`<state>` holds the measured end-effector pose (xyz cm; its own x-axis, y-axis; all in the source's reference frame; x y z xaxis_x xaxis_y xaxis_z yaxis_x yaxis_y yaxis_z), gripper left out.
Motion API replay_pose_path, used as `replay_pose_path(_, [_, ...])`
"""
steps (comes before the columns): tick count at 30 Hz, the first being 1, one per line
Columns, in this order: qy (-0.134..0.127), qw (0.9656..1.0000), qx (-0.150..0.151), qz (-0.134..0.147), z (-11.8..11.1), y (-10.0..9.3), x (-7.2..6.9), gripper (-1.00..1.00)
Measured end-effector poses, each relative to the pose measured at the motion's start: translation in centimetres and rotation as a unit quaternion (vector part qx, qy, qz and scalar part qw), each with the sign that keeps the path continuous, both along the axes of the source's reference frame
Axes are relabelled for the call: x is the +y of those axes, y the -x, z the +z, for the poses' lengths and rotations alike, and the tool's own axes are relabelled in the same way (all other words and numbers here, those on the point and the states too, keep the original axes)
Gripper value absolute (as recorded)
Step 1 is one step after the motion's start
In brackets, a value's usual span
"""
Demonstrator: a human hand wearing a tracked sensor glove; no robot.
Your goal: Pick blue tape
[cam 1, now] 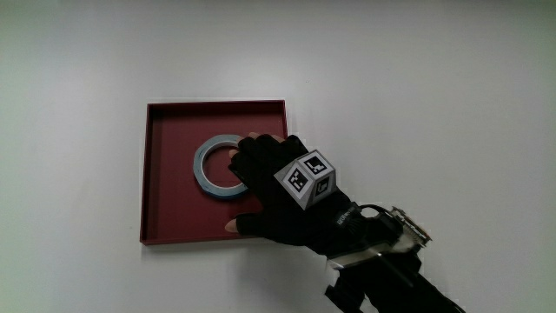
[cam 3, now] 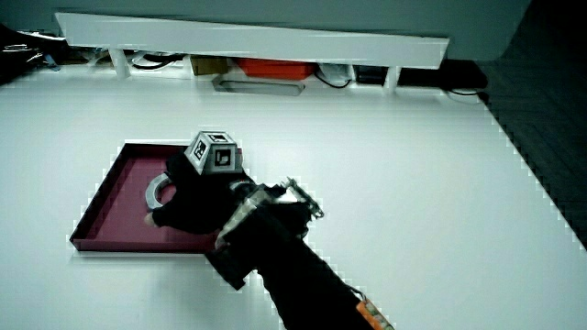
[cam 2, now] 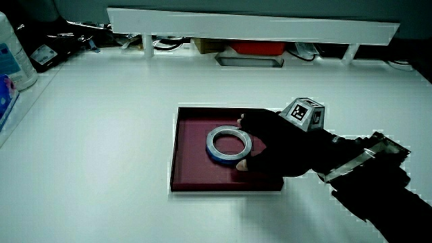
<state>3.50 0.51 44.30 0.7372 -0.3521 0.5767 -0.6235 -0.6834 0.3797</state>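
Note:
A blue tape (cam 1: 208, 165) ring lies flat in a dark red square tray (cam 1: 165, 209) on the white table. The gloved hand (cam 1: 269, 187) reaches into the tray beside the tape, with its patterned cube (cam 1: 306, 178) facing up. Its fingertips rest at the ring's rim and the thumb is spread apart, nearer to the person. The tape stays on the tray floor. In both side views the tape (cam 2: 219, 143) (cam 3: 156, 191) shows partly covered by the hand (cam 2: 270, 145) (cam 3: 188, 206) inside the tray (cam 2: 192, 169) (cam 3: 105, 215).
A low white partition (cam 2: 250, 25) (cam 3: 248, 37) runs along the table's edge farthest from the person, with a red box (cam 2: 253, 48) and cables under it. In a side view a white bottle (cam 2: 13, 54) stands at the table's edge.

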Motion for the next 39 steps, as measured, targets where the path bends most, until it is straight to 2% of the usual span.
replay_pose_path(4, [0.006,1.0000,0.006,0.001,1.7,0.7,-0.4,0.00])
replay_pose_path(5, [0.002,1.0000,0.002,0.005,1.4,0.8,-0.5,0.00])
replay_pose_path(7, [-0.010,0.9998,0.014,0.012,2.2,1.0,-0.5,0.00])
replay_pose_path(9, [0.006,0.9999,0.005,0.009,2.8,1.3,-0.6,0.00])
replay_pose_path(10, [0.001,0.9998,0.014,0.015,3.3,1.5,-0.6,0.00])
replay_pose_path(12, [0.009,0.9998,0.012,0.012,4.3,1.9,-0.6,0.00])
replay_pose_path(15, [0.006,0.9997,0.015,0.020,4.5,2.2,-0.7,0.00])
replay_pose_path(16, [0.015,0.9997,0.010,0.018,4.8,2.3,-0.6,0.00])
replay_pose_path(18, [0.012,0.9996,0.020,0.016,5.4,2.6,-0.5,0.00])
replay_pose_path(19, [0.020,0.9995,0.015,0.021,5.7,2.6,-0.4,0.00])
replay_pose_path(20, [0.008,0.9994,0.022,0.025,5.5,2.7,-0.3,0.00])
replay_pose_path(23, [0.019,0.9997,0.009,0.014,6.6,3.0,0.0,0.00])
replay_pose_path(29, [0.001,0.9999,0.006,0.012,6.7,3.2,0.3,0.00])
replay_pose_path(30, [0.001,0.9999,-0.003,0.012,6.3,3.2,0.3,0.04])
replay_pose_path(32, [-0.014,0.9998,0.001,0.011,6.2,3.4,0.4,0.12])
replay_pose_path(33, [-0.014,0.9998,-0.008,0.010,6.7,3.4,0.6,0.16])
replay_pose_path(35, [-0.040,0.9991,-0.006,0.010,6.4,3.5,0.7,0.24])
replay_pose_path(36, [-0.029,0.9995,-0.013,0.007,7.0,3.5,0.8,0.28])
replay_pose_path(39, [-0.040,0.9986,-0.034,0.012,6.6,3.6,0.9,0.40])
